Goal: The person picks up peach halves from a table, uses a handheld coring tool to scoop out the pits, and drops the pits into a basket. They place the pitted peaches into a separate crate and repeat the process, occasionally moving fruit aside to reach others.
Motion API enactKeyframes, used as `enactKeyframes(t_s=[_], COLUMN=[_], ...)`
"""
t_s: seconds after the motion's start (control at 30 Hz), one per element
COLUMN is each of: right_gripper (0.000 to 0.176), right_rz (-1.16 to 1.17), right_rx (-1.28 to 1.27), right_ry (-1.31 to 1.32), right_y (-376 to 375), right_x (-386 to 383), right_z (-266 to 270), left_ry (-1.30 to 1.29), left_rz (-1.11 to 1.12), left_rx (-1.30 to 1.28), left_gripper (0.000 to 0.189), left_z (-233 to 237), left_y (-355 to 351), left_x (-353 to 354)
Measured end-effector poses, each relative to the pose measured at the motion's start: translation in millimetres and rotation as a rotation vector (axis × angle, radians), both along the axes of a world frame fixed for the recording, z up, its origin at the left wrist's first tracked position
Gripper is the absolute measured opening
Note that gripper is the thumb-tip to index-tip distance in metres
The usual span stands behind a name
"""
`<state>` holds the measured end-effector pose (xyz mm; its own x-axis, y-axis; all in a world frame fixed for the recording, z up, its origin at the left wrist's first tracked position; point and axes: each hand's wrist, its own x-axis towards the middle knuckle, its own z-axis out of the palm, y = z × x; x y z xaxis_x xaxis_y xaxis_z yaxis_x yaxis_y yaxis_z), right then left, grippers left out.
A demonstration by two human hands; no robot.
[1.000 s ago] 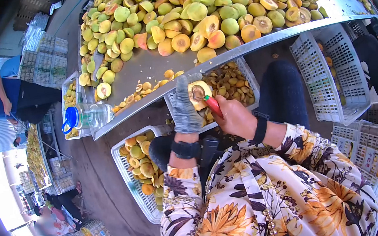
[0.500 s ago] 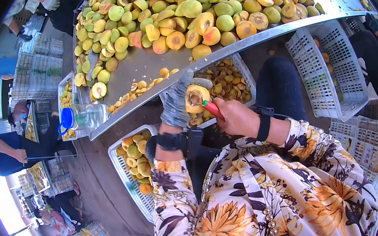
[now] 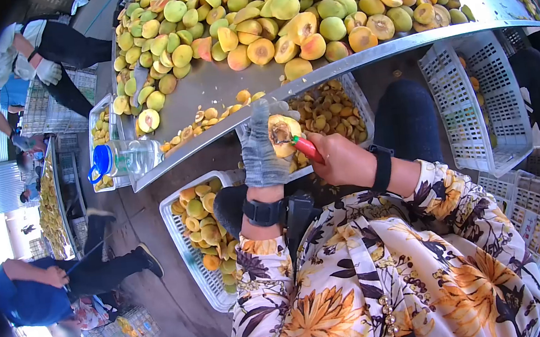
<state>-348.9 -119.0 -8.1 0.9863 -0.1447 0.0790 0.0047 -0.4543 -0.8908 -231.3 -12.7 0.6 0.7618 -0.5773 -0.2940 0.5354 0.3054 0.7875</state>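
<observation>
Several crates [image 3: 439, 106] flank the held fruit [image 3: 285, 129] (table rim [image 3: 364, 58] just ahead).

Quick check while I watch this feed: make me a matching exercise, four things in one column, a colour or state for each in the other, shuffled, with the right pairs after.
Things:
1. left hand
2. right hand
3. tool handle
4. clear bottle

Colours and states:
A. capped in blue
B. red, with a green end
C. gloved in grey
D. ungloved

Right pairs: 1-C, 2-D, 3-B, 4-A
</observation>
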Motion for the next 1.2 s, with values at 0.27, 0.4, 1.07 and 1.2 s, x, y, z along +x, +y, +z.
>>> enactKeyframes(t_s=[0.27,0.4,1.07,1.2], right_gripper=[0.017,0.015,0.013,0.022], right_rz=[0.031,0.044,0.000,-0.355], right_rx=[0.214,0.005,0.852,0.077], right_ry=[0.100,0.041,0.408,-0.011], right_y=[6.3,6.7,34.9,17.7], right_x=[-3.3,-4.6,9.3,15.0], right_z=[17.3,14.0,23.6,11.7], left_ry=[-0.287,-0.019,-0.117,-0.024], left_rz=[0.156,-0.188,-0.103,-0.019], left_rx=[0.175,0.067,0.023,-0.026], left_gripper=[0.026,0.024,0.055,0.053], left_z=[9.0,2.4,2.1,-6.3], left_y=[-12.6,2.0,11.2,20.1], left_x=[-8.0,11.3,10.0,10.5])
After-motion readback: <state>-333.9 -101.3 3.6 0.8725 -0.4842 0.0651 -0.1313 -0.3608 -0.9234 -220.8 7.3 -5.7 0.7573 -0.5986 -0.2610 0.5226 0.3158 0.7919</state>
